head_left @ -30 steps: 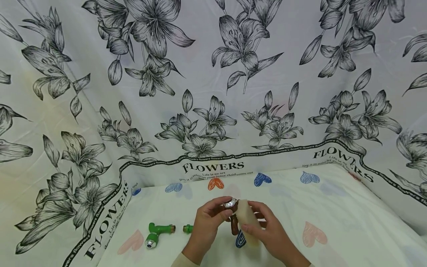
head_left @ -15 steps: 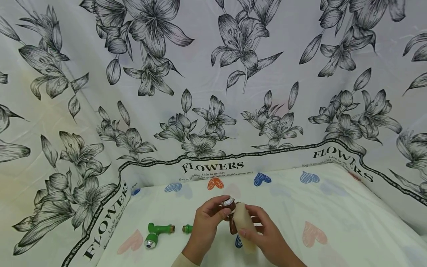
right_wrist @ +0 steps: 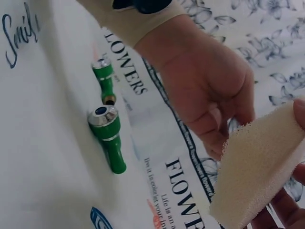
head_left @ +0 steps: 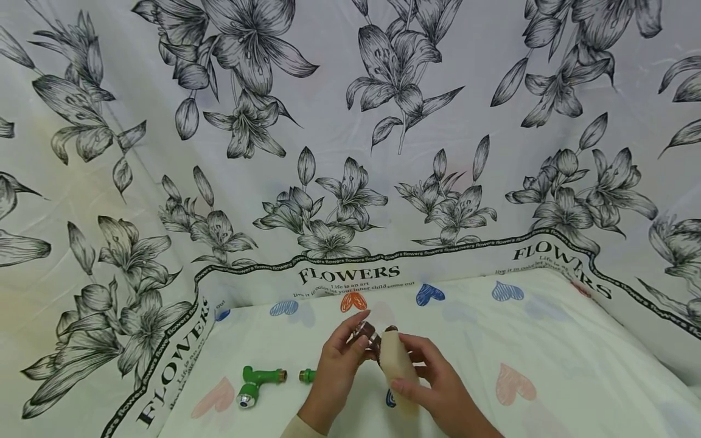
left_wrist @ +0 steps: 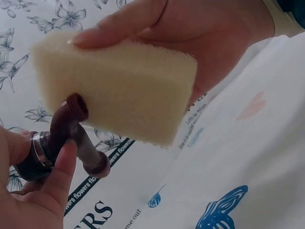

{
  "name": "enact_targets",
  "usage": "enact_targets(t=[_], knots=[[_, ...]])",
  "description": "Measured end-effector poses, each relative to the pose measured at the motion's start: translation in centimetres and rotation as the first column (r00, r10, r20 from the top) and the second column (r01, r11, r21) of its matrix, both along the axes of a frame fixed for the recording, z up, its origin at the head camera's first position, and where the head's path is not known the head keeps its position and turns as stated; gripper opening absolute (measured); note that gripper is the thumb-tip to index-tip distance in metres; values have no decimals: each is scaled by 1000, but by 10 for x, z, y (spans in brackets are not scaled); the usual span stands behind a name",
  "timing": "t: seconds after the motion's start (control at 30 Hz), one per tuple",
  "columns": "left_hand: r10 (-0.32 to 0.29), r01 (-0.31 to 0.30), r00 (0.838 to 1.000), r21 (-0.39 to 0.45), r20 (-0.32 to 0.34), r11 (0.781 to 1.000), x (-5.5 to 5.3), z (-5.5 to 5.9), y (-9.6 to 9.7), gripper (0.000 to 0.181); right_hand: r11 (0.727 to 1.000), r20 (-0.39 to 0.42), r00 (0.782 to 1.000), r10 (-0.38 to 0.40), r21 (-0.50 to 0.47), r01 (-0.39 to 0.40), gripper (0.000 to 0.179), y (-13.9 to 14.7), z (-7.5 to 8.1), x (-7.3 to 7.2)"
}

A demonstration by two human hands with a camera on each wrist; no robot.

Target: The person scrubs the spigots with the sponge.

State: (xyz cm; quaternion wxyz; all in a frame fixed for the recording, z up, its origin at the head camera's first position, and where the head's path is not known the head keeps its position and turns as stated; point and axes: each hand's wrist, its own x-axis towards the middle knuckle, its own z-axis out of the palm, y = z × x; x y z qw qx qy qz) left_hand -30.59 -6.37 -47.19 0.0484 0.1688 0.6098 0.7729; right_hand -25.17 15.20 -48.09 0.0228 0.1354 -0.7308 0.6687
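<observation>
My left hand (head_left: 335,371) grips a dark brown tap (left_wrist: 71,114) by its knob end, which has a chrome ring. One round open end of the tap faces the sponge (left_wrist: 119,90), and another branch points down. A thick, cream-coloured block, the sponge is pinched in my right hand (head_left: 440,380), thumb on one side and fingers on the other. In the left wrist view the sponge stands right beside the tap's open end; whether they touch I cannot tell. Both are held above the cloth. The sponge hides part of the tap in the head view.
A green tap (head_left: 260,383) with a chrome cap lies left on the heart-printed cloth (head_left: 460,340). Beside it is a second green tap (right_wrist: 110,143), mostly hidden behind my left hand in the head view. A flower-printed curtain (head_left: 328,201) hangs behind.
My left hand has turned the brown tap, swinging its chrome cap to the left and its lower branch out of the head view. The sponge has shifted slightly left with my right hand.
</observation>
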Motion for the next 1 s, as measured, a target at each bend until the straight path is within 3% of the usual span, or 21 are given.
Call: enact_targets(t=[0.2,0.4,0.63,0.8,1.0], knots=[[-36,36,999,8,34,999,0,0,-2,39,998,-31,999,17,-65,-19,63,5,4,2],[-37,36,998,25,52,999,0,-3,-4,39,997,9,999,-43,-65,43,62,8,1,-2],[-44,38,993,57,107,998,2,-1,-4,39,986,16,986,-168,6,168,65,10,-5,-10],[-41,38,995,28,91,999,2,0,-3,39,973,-35,975,-218,65,220,68,14,-12,-16],[-51,49,995,22,81,999,3,1,-2,40,949,-13,955,-295,109,295,75,19,-18,-24]])
